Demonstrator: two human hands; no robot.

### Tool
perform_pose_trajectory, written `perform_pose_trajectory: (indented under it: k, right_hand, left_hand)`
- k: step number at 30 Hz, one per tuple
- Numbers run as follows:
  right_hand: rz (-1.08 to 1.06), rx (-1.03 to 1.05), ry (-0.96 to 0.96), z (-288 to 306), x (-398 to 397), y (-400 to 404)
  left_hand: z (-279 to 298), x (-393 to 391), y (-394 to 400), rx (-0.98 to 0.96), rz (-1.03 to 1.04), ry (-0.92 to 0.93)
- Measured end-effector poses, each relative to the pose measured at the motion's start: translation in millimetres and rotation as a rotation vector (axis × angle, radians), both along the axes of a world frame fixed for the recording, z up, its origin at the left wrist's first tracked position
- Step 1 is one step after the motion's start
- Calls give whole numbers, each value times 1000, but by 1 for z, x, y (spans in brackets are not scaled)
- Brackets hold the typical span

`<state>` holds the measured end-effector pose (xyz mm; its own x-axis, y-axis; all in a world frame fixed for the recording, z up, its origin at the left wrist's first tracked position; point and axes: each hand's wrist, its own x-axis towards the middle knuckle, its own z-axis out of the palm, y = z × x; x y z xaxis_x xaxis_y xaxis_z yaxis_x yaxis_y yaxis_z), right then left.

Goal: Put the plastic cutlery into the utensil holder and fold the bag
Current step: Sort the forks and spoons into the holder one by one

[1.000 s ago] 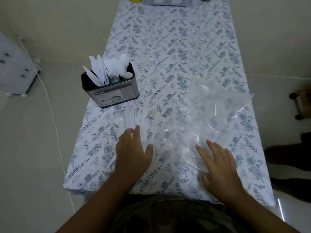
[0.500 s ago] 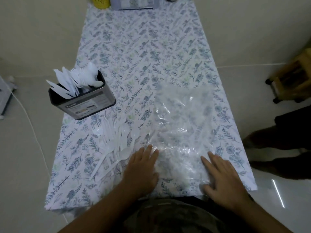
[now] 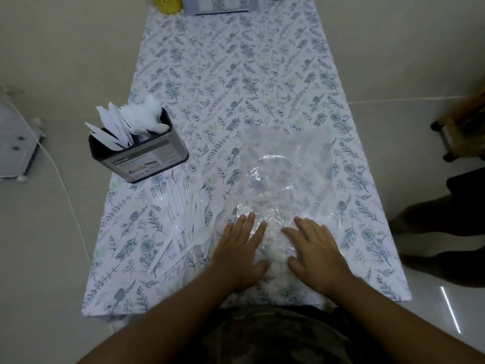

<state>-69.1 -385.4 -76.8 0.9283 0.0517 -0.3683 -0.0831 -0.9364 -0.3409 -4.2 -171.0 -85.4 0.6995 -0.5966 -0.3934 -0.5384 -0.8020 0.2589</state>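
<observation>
A clear plastic bag (image 3: pixel 286 174) lies flat on the flowered tablecloth (image 3: pixel 236 74). My left hand (image 3: pixel 240 248) and my right hand (image 3: pixel 316 248) press on its near end with straight fingers, close side by side. A loose pile of white plastic forks and spoons (image 3: pixel 183 219) lies on the cloth just left of my left hand. Further back at the left stands a dark metal utensil holder (image 3: pixel 141 156) with white knives, forks and spoons upright in it.
At the table's far end stand a yellow cup (image 3: pixel 168 3) and a box (image 3: pixel 217 5). A white cabinet (image 3: pixel 15 143) and a cable are on the floor at the left. A person's legs (image 3: pixel 446 219) and a wooden stool (image 3: pixel 462 127) are at the right.
My right hand has slid left along the bag toward my left hand, and both hands now lie together on its near end. The bag looks flatter and straighter.
</observation>
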Motion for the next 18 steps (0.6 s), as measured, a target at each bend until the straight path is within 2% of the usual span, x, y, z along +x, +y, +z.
perform_pose_trajectory:
  k: [7,9,12,15,18]
  right_hand:
    - [-12,-109,-54,-5,8,16]
    - [-5,-131,-62,-7,6,17]
    - [58,-138,-80,-8,1,19]
    - [132,-101,-116,-6,-1,23]
    - [159,-73,-155,1,6,33]
  left_hand:
    - [6,-1,5,-77,62,-11]
    - [14,-4,15,-189,166,-13]
    - [29,-5,43,-358,343,-139]
    - [34,-6,77,-375,569,-229]
    - [28,-11,105,-308,760,-203]
